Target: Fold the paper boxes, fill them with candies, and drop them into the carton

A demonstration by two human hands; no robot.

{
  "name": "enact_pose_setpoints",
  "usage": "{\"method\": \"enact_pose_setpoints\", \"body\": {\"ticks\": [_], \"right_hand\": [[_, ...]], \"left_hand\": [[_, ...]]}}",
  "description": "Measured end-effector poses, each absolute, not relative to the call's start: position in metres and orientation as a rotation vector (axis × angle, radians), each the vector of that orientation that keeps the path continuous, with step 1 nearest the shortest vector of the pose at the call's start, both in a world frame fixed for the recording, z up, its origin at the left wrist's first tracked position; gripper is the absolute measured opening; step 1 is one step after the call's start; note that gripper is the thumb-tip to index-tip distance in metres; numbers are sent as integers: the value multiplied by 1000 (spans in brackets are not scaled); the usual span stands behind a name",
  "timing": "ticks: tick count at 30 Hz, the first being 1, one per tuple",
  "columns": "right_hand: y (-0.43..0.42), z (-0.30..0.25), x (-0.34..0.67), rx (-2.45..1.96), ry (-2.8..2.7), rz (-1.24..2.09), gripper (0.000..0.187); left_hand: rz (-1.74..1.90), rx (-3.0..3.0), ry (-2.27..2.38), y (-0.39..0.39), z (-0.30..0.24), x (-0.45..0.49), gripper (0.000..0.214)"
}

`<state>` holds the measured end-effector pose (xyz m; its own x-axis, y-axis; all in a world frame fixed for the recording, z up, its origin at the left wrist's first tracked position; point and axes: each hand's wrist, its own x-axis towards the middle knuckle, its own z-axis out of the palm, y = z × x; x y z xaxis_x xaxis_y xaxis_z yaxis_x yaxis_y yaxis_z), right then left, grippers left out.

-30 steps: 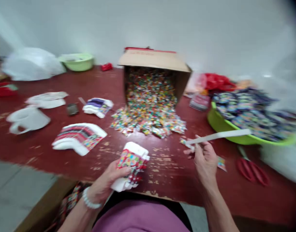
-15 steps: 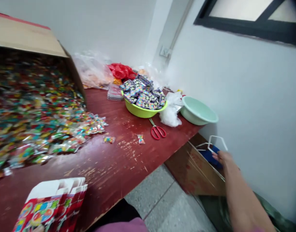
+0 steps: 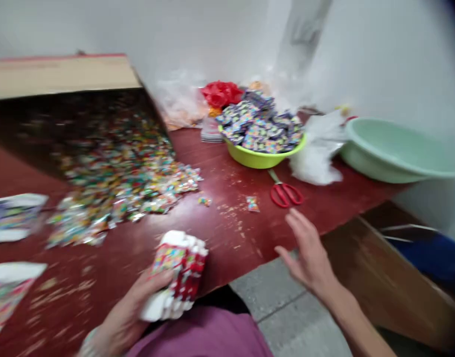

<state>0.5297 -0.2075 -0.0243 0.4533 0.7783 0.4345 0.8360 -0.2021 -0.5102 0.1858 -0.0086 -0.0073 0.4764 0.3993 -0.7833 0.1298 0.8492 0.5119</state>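
Note:
My left hand [image 3: 138, 302] grips a stack of flat red-and-white printed cartons [image 3: 179, 275] at the table's near edge. Empty and with its fingers apart, my right hand [image 3: 305, 250] hovers by the table edge, just below the red-handled scissors [image 3: 285, 194]. A small wrapped candy [image 3: 252, 204] lies left of the scissors, and another wrapped candy [image 3: 204, 201] is farther left. Many more wrapped candies [image 3: 138, 183] spill from a cardboard box [image 3: 82, 74] tipped on its side. The picture is somewhat blurred.
Behind the scissors stands a lime-green basin [image 3: 257, 157] heaped with dark printed packets [image 3: 260, 124]. To its right are a white plastic bag [image 3: 316, 153] and a pale green basin [image 3: 387, 158]. Printed pouches [image 3: 12, 287] lie at the left. An open carton [image 3: 391, 277] stands below the table's right edge.
My right hand has come back from the carton on the floor, leaving the white strap there, and is over the table edge. The view has turned, bringing the left hand and cartons towards the middle.

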Motion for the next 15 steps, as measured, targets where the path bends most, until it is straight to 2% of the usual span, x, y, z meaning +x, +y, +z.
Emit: {"method": "enact_pose_setpoints", "body": {"ticks": [2, 6, 8, 11, 12, 15], "right_hand": [[-170, -22, 464, -1772, -1748, -237, 57], [-121, -15, 395, -1418, -2023, -365, 42], [-105, -14, 388, -1334, -2128, -273, 39], [-90, -13, 383, -1259, -2139, -26, 44], [-86, -12, 380, -1245, -2080, 67, 48], [-77, -7, 361, -1257, -1782, 379, 59]], "left_hand": [[199, 596, 965, -13, 23, 215, 40], [243, 514, 836, -20, 36, 233, 38], [260, 464, 803, -21, 33, 223, 37], [210, 457, 727, -15, 30, 199, 27], [152, 485, 685, -11, 31, 191, 30], [42, 619, 586, 1, 36, 164, 71]]}}
